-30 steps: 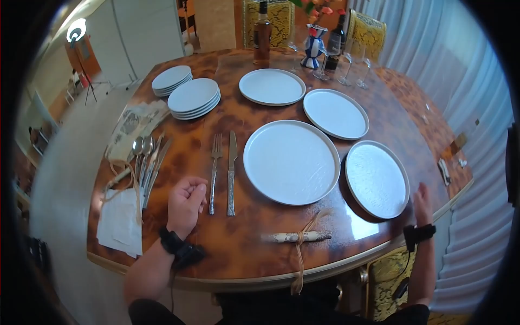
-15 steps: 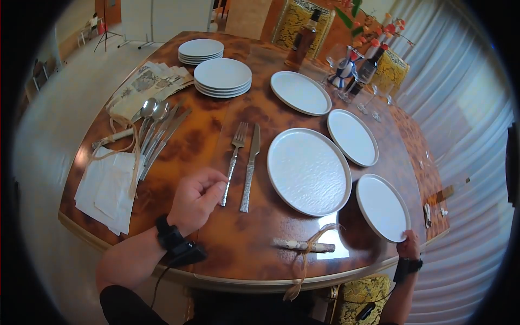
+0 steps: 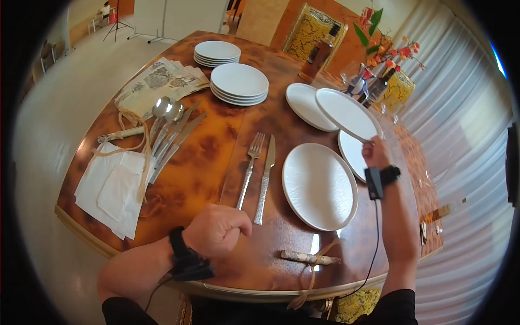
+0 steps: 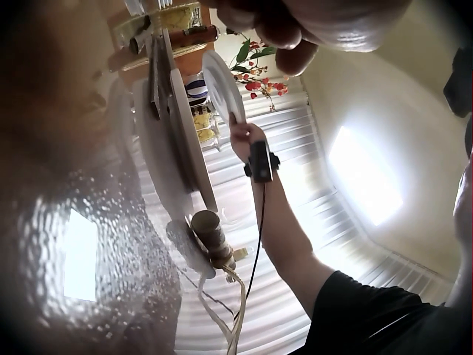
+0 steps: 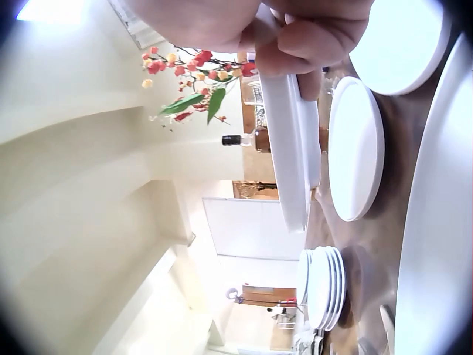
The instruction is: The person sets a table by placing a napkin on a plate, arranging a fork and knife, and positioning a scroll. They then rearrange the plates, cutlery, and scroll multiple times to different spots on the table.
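My right hand [image 3: 376, 153] pinches the near edge of a white rimmed plate [image 3: 346, 112], thumb and fingers around the rim. Held up and tilted, this plate overlaps two other white plates in the head view: one at the back [image 3: 304, 103] and one at the right [image 3: 351, 153]. Seen from the right wrist, the held plate [image 5: 287, 140] is nearly edge-on above the table. My left hand [image 3: 215, 232], loosely curled with nothing in it, hovers by the near table edge. Just beyond it lie a fork [image 3: 250, 168] and a knife [image 3: 265, 181], left of a larger white plate [image 3: 319, 189].
Two stacks of small plates [image 3: 239, 81] stand at the back left. Nearer are patterned napkins [image 3: 162, 81], spoons [image 3: 168, 111], knives and white napkins [image 3: 111, 189]. A twine-tied bark stick [image 3: 309, 257] lies in front. Bottles [image 3: 319, 54], glasses and flowers stand behind.
My right hand took the right-hand plate by its edge, lifted it and carried it away from me and leftward over the other plates. My left hand drew back from the fork toward the near edge.
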Demonstrator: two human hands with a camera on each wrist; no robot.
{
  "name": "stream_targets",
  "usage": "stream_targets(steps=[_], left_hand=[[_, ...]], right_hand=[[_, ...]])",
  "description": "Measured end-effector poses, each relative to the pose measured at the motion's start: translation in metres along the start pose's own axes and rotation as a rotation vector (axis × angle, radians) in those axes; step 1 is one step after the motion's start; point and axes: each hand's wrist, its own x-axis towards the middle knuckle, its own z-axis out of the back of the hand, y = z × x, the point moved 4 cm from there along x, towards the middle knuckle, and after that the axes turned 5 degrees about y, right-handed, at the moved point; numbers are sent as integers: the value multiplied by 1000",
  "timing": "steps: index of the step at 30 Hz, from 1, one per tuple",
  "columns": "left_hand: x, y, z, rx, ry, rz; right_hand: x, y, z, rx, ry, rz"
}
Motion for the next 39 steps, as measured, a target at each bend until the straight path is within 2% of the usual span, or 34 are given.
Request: stream_targets(steps=[1, 3, 6, 9, 13, 16, 22, 25, 28, 31, 32, 33, 34, 35, 36, 37, 38, 39], left_hand=[[-1, 1, 0, 7, -7, -8], [0, 2, 0, 15, -17, -19], [0, 2, 1, 37, 3, -50], [1, -2, 3, 22, 22, -78], [0, 0, 0, 34, 38, -103], [0, -2, 1, 42, 37, -112], [0, -2, 1, 39, 34, -112], [-1, -2, 0, 42, 41, -115], [-1, -3, 1, 36, 26, -116], [0, -4, 3, 41, 9, -129], [-1, -4, 3, 42, 6, -131], [-2, -3, 3, 44, 3, -132], [-2, -3, 2, 43, 6, -133], [-2, -4, 2, 41, 12, -135], [-2, -4, 2, 39, 18, -140], [-3, -4, 2, 37, 15, -150], [-3, -5, 1, 36, 13, -162], [-2, -6, 1, 35, 11, -175]], right_hand=[[11, -6, -17, -100, -91, -11], [34, -20, -30, -188, -147, -34], [56, -36, -42, -195, -213, -9], [71, -46, -45, -350, -212, -31], [87, -60, -45, -253, -273, -40], [88, -62, -47, -309, -282, -51], [89, -63, -49, -683, -165, -127], [84, -60, -53, -749, -238, -158], [85, -59, -47, -738, -196, -136], [74, -46, -35, -850, -187, -181], [70, -33, -26, -998, -133, -142], [58, -21, -24, -986, -209, -45], [53, -5, -6, -1114, -246, 102], [52, 12, 17, -1351, -206, 224], [55, 25, 56, -1633, -291, 471], [37, 31, 77, -1621, -477, 459], [29, 34, 112, -1616, -541, 420], [11, 36, 128, -1715, -572, 284]])
